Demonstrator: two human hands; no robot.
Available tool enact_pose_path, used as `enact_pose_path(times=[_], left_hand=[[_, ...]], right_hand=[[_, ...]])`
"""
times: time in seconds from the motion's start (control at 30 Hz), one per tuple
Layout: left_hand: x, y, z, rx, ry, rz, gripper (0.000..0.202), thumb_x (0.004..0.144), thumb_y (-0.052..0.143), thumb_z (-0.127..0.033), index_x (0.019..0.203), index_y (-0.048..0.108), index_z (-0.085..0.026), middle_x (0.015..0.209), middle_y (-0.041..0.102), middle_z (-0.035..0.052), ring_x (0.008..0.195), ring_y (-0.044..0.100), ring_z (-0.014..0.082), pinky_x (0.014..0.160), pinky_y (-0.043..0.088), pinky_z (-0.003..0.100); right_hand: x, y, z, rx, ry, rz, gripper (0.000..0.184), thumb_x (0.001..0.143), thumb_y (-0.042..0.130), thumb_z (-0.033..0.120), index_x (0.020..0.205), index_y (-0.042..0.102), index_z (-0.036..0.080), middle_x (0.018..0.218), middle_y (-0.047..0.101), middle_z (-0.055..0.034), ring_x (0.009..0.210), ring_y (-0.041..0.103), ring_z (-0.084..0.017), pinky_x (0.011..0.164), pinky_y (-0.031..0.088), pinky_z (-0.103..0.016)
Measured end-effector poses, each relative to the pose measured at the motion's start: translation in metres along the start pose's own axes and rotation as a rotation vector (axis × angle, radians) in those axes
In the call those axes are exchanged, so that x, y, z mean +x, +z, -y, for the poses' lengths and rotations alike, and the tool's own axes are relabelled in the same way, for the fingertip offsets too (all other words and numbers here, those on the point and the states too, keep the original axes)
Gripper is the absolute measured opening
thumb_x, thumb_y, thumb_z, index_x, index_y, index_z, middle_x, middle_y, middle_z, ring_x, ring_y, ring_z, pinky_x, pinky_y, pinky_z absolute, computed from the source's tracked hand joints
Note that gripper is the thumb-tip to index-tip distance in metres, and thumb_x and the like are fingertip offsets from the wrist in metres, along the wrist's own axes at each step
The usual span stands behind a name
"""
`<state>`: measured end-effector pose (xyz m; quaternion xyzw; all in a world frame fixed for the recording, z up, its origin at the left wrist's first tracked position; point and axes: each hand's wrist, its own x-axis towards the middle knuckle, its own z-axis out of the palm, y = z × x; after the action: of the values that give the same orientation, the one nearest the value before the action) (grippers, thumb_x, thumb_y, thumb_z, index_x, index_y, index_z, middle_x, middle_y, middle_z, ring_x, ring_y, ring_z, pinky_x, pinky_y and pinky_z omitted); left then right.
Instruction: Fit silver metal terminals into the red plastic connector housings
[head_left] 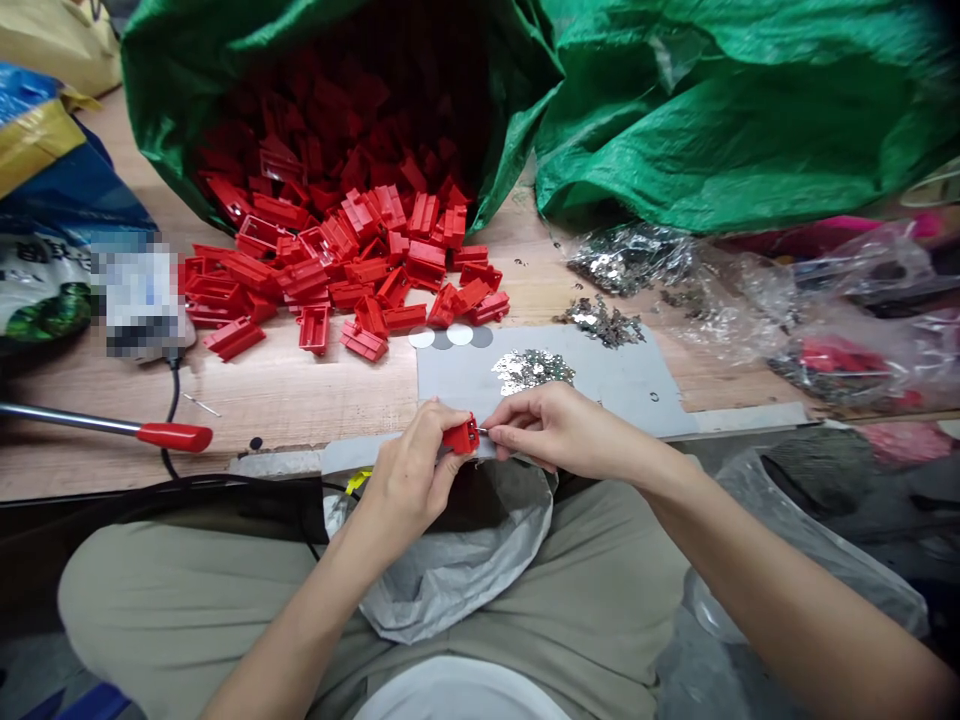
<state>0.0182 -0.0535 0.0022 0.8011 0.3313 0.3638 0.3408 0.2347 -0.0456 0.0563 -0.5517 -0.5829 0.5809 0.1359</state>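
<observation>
Pinched in my left hand (411,470) is a red plastic housing (459,436), its end with small openings turned to the right. My right hand (559,430) has thumb and forefinger closed on a small metal piece (484,431), which meets that end of the housing. Its exact kind is too small to make out. Both hands hover at the table's front edge, above an open white bag (450,590) between the knees. Just beyond them, a pile of small shiny metal pieces (534,370) lies on a grey mat (615,380).
Many red housings (360,260) spill from a green sack (161,110) at the back. Another green sack (735,120) is on the right, near clear bags of metal parts (630,258). A red-tipped lever (176,436) juts in from the left, beside a black cable (174,400).
</observation>
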Motion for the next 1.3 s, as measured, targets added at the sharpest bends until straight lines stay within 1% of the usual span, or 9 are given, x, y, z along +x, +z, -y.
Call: enact_pose_path(times=[0.13,0.2,0.27,0.33,0.53,0.8,0.9,1.03,1.3], left_hand=[[0.000,-0.001,-0.001,-0.033,-0.042,0.000,0.031,0.094,0.054,-0.012,0.122,0.048,-0.022,0.112,0.061,0.0056,0.112,0.060,0.0157,0.102,0.049,0.032],[0.000,-0.002,-0.001,-0.047,-0.068,0.006,0.029,0.094,0.053,-0.013,0.121,0.049,-0.022,0.112,0.060,0.0062,0.113,0.060,0.0169,0.094,0.052,0.029],[0.000,-0.002,-0.001,-0.058,-0.071,0.020,0.029,0.094,0.053,-0.012,0.121,0.049,-0.022,0.111,0.060,0.0063,0.111,0.060,0.0174,0.092,0.052,0.029],[0.000,-0.001,-0.001,-0.071,-0.073,0.026,0.029,0.094,0.054,-0.012,0.121,0.049,-0.022,0.110,0.060,0.0060,0.108,0.061,0.0171,0.091,0.052,0.030],[0.001,-0.001,0.000,-0.075,-0.065,0.013,0.028,0.095,0.053,-0.014,0.121,0.049,-0.022,0.110,0.059,0.0065,0.106,0.061,0.0170,0.091,0.052,0.032],[0.001,-0.002,0.000,-0.023,-0.037,0.012,0.033,0.094,0.053,-0.013,0.125,0.047,-0.023,0.111,0.060,0.0061,0.112,0.060,0.0178,0.095,0.053,0.033],[0.001,-0.002,0.000,-0.011,-0.029,0.018,0.033,0.094,0.054,-0.012,0.124,0.047,-0.023,0.111,0.061,0.0052,0.111,0.061,0.0166,0.102,0.050,0.035],[0.002,-0.002,-0.001,-0.002,-0.011,0.029,0.034,0.093,0.052,-0.009,0.125,0.046,-0.022,0.110,0.062,0.0041,0.105,0.062,0.0147,0.115,0.039,0.041],[0.003,-0.003,-0.002,0.005,-0.012,0.034,0.034,0.094,0.050,-0.009,0.125,0.047,-0.023,0.111,0.063,0.0043,0.103,0.062,0.0150,0.112,0.041,0.040]], right_hand=[[-0.006,0.005,-0.004,-0.065,-0.039,-0.072,0.028,0.090,0.057,0.037,0.099,0.071,0.015,0.082,0.073,-0.0047,0.059,0.062,-0.014,0.044,0.043,-0.020],[-0.009,0.006,-0.006,-0.126,-0.095,-0.147,0.026,0.091,0.058,0.036,0.102,0.071,0.016,0.085,0.074,-0.0047,0.067,0.066,-0.015,0.052,0.047,-0.021],[-0.012,0.006,-0.006,-0.235,-0.170,-0.228,0.022,0.090,0.060,0.031,0.101,0.073,0.017,0.088,0.074,-0.0041,0.075,0.068,-0.016,0.063,0.049,-0.021],[-0.013,0.006,-0.003,-0.332,-0.222,-0.260,0.018,0.089,0.061,0.026,0.099,0.074,0.018,0.088,0.075,-0.0031,0.078,0.068,-0.016,0.068,0.048,-0.022],[-0.010,0.009,0.004,-0.500,-0.273,-0.268,0.016,0.088,0.061,0.018,0.094,0.075,0.020,0.083,0.074,-0.0004,0.071,0.066,-0.015,0.065,0.041,-0.022],[-0.008,0.010,0.010,-0.734,-0.237,-0.239,0.017,0.088,0.059,0.016,0.092,0.075,0.021,0.075,0.071,-0.0027,0.067,0.063,-0.016,0.061,0.035,-0.024],[-0.008,0.011,0.014,-0.816,-0.216,-0.228,0.014,0.087,0.059,0.016,0.088,0.072,0.021,0.074,0.070,-0.0023,0.064,0.060,-0.015,0.058,0.031,-0.025],[-0.008,0.015,0.019,-0.923,-0.190,-0.201,0.011,0.088,0.058,0.016,0.079,0.066,0.018,0.071,0.067,-0.0026,0.062,0.057,-0.015,0.056,0.025,-0.028],[-0.005,0.021,0.021,-0.940,-0.203,-0.189,0.013,0.089,0.054,0.013,0.082,0.064,0.017,0.073,0.066,-0.0032,0.064,0.056,-0.015,0.057,0.023,-0.029]])
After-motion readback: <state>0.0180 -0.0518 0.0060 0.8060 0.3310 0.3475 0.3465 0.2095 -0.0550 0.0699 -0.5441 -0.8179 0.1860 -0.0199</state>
